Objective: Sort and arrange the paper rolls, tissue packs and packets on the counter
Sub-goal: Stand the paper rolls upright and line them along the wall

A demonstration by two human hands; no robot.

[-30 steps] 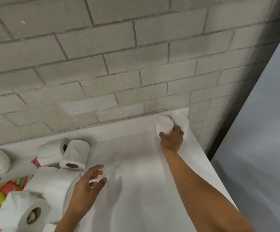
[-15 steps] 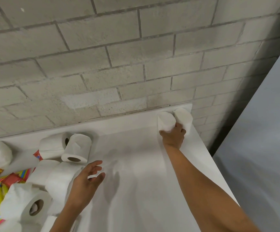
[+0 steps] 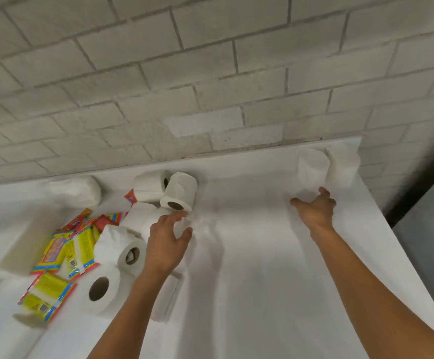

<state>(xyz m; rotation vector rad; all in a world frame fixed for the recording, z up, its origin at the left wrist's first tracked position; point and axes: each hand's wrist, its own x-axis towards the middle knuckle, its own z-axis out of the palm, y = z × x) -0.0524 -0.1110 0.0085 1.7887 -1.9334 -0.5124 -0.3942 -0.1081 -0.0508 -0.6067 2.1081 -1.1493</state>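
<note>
Judging task barely begun: two paper rolls [image 3: 327,167] upright, touching, at counter [image 3: 249,255] far right corner. My right hand [image 3: 314,211] spread just before them, holding nothing. My left hand [image 3: 166,237] spread at roll heap [image 3: 143,216], far left; bright packets [image 3: 63,255] and wrapped white tissue pack [image 3: 78,190] unsorted.

My right hand [image 3: 315,211] has let go of the two upright rolls [image 3: 311,167] in the far right corner of the desk [image 3: 249,255]; its fingers now spread open just in front of them, where a second ago they were wrapped against the nearer roll. My left hand [image 3: 168,239] has moved forward to the loose pile, fingers open and close to the tilted roll [image 3: 181,190]. My view has swung left, bringing more rolls and the yellow packets [image 3: 63,257] into sight.
</note>
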